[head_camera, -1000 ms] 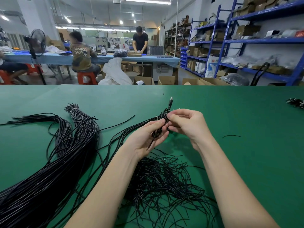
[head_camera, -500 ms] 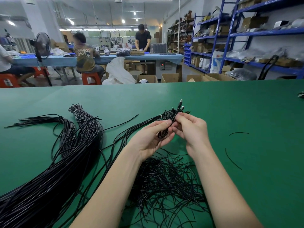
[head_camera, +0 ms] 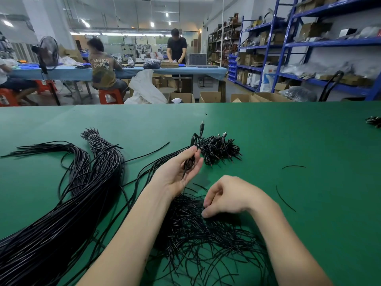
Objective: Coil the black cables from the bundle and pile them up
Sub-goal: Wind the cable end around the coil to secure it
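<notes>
A small coiled cable (head_camera: 190, 162) is held in the left hand (head_camera: 177, 172) at the centre of the frame, pinched between the thumb and the loosely extended fingers, with its plug end (head_camera: 201, 129) pointing up above the hand. The right hand (head_camera: 228, 196) is seen lower and to the right, its fingers curled downward with the fingertips (head_camera: 205, 213) pressed into a tangle of thin black ties (head_camera: 198, 234) on the green desk (head_camera: 299, 145); whether a strand is pinched cannot be told. A pile of coiled cables (head_camera: 219, 149) lies just above and right of the left hand. The long cable bundle (head_camera: 68, 203) is spread across the lower left of the frame.
</notes>
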